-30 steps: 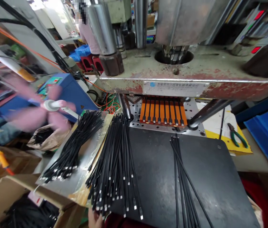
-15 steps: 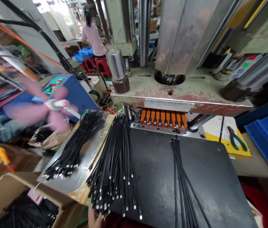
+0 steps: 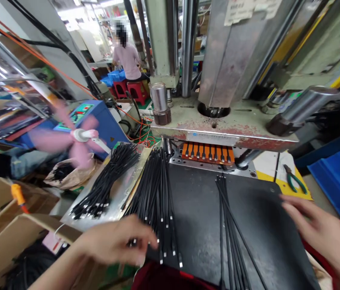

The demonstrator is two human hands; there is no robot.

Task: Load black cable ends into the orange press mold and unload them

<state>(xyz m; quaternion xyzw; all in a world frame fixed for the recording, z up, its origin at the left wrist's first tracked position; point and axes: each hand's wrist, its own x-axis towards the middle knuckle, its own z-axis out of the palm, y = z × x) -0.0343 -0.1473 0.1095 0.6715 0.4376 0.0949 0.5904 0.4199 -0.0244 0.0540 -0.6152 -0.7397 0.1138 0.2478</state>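
My left hand [image 3: 120, 239], somewhat blurred, hovers over the lower ends of a thick bundle of black cables [image 3: 154, 189]. Its fingers are loosely bent and apart, with nothing visible held; it hides some of the cable ends. At the right edge of the black work plate [image 3: 194, 217], my right hand [image 3: 316, 223] has its fingers stretched out and holds nothing. A smaller group of black cables [image 3: 230, 229] lies on the plate between the hands. Beyond it, an orange fixture [image 3: 207, 153] under the press holds several black cable ends in a row.
The press [image 3: 184, 131] stands over the plate's far side. Another cable bundle [image 3: 106, 181] lies at left, near a spinning pink fan [image 3: 81, 137] and a cardboard box [image 3: 27, 233]. Green-handled pliers [image 3: 293, 179] and a blue bin [image 3: 338, 181] are at right. A person [image 3: 127, 60] sits behind.
My left hand has risen from the bottom edge to above the cable ends. My right hand has come into view at the right. The camera view has shifted slightly; the cables lie as before.
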